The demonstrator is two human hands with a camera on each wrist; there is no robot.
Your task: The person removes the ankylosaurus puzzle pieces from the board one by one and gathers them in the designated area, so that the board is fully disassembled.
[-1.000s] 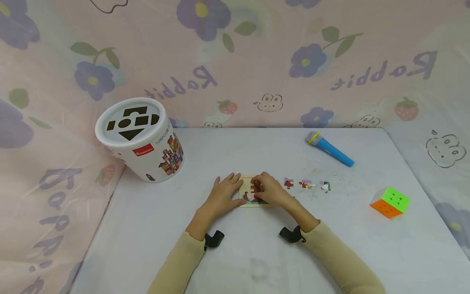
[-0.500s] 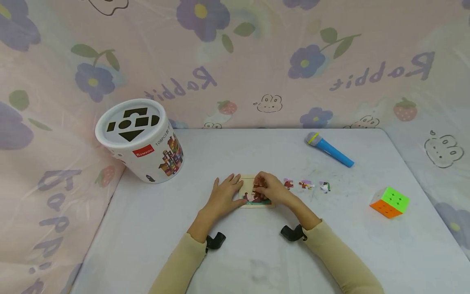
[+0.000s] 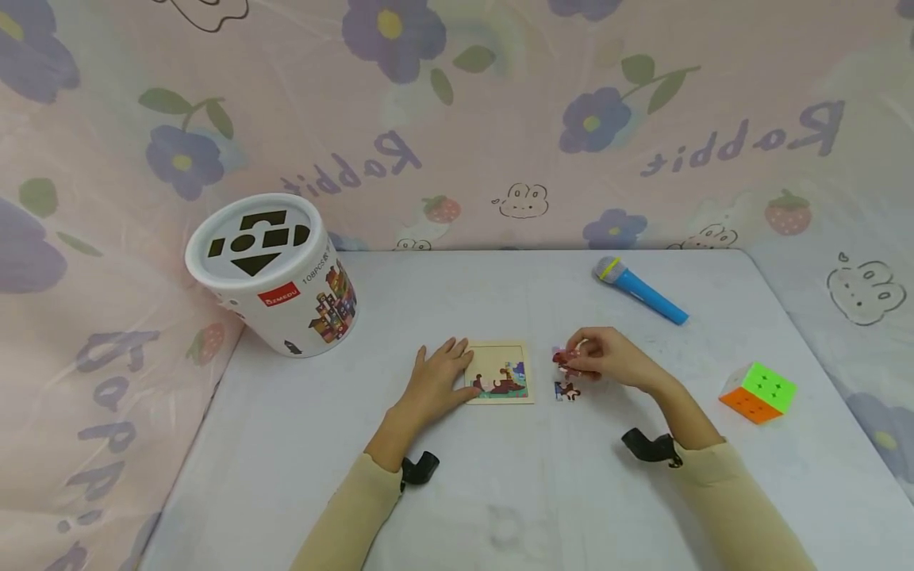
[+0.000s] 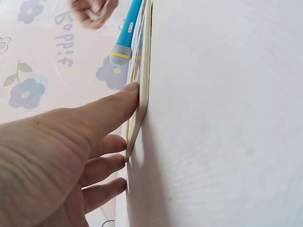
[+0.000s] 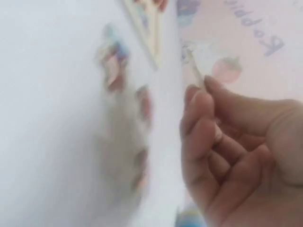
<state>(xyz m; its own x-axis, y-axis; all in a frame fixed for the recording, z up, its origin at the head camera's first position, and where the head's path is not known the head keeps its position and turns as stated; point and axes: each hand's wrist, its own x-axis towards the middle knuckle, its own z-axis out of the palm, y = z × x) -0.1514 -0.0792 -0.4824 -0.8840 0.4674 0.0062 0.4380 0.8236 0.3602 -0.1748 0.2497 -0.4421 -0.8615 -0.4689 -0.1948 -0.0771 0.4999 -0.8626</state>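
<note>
Rests the left hand against the left edge of a shallow wooden puzzle board at the centre of the head view, with fingers spread wide and thumb at the lower left corner, gripping nothing. Pinches a thin puzzle piece narrowly between thumb and fingertips of the right hand, just right of the board (edge-on and blurred in the right wrist view). Cannot tell the held piece apart from any other in the reddish patch at those fingertips in the head view. Has a loose piece just below them, and fitted pieces along the board's bottom. Has a blue microphone right of centre, a cube at far right, a white bucket at left.
</note>
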